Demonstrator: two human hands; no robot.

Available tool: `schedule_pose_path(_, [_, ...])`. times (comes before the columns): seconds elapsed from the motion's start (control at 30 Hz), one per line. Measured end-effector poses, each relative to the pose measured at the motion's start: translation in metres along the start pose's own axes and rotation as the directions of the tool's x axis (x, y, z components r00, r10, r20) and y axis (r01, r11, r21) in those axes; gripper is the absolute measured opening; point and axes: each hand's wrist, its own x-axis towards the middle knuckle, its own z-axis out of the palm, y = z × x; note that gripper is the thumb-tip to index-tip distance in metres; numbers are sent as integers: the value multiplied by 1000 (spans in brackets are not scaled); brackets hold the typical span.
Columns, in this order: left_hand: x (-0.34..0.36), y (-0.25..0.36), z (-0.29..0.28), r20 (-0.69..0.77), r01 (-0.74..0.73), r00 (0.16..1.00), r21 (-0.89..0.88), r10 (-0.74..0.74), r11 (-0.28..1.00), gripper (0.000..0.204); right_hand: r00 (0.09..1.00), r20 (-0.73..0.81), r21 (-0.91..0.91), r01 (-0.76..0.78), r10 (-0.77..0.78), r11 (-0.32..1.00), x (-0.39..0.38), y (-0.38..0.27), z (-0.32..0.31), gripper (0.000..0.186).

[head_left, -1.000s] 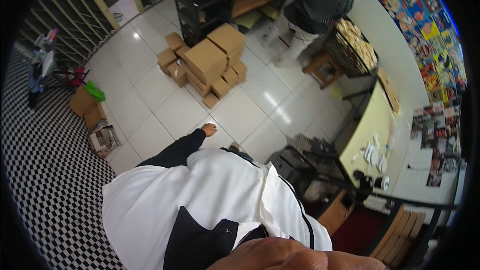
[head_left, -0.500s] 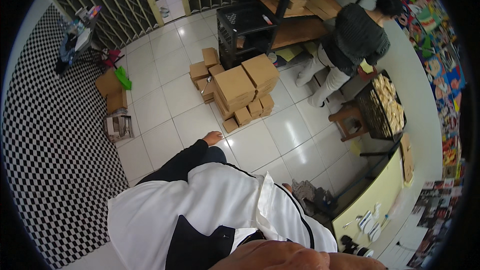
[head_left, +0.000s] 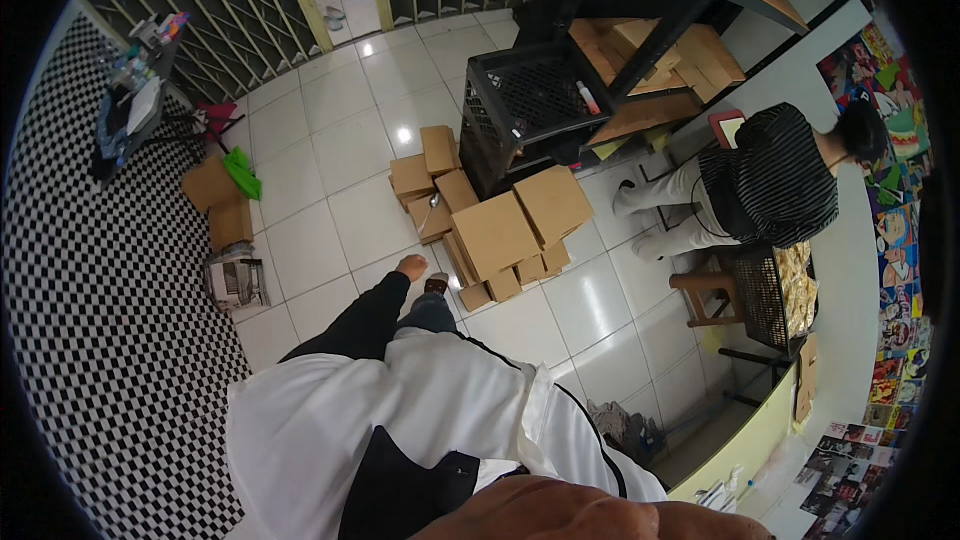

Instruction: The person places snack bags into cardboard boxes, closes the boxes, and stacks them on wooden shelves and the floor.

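My left hand (head_left: 411, 267) hangs at the end of a black sleeve, in front of the stacked cardboard boxes (head_left: 495, 236). Nothing shows in its loosely parted fingers, and it does not appear to touch the boxes. The closed brown boxes come in large and small sizes and stand in a pile on the floor. On one small box lies a shiny spoon-like utensil (head_left: 432, 205). My right hand is out of sight, and my white shirt (head_left: 390, 390) fills the lower middle. One of my shoes (head_left: 436, 284) shows beside the pile.
Black plastic crates (head_left: 535, 90) stand behind the boxes, against a shelf (head_left: 650, 105). Another person (head_left: 770, 175) in a striped top faces the right wall, near a crate of packets (head_left: 793, 285) and a brown stool (head_left: 705, 298). An open carton (head_left: 230, 223) sits left, by the checkered wall.
The view has shifted forward, bringing the boxes closer to me. My left hand has swung slightly left in the picture. The other person has turned and bent beside the packet crate.
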Motion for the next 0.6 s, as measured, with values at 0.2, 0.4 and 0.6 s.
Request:
schedule_pose_path(0.2, [100,-8,-14,41,37,998,127,-42,991,28,995,-54,316,-67,89,946,8,-170,-74,36])
schedule_pose_path(0.4, [164,25,-16,169,158,975,-82,-142,984,33,976,-59,359,-175,209,917,-4,-265,-115,31])
schedule_pose_path(0.6, [237,0,31,50,300,954,-197,-296,933,38,925,171,257,-375,340,891,-27,-247,-74,37])
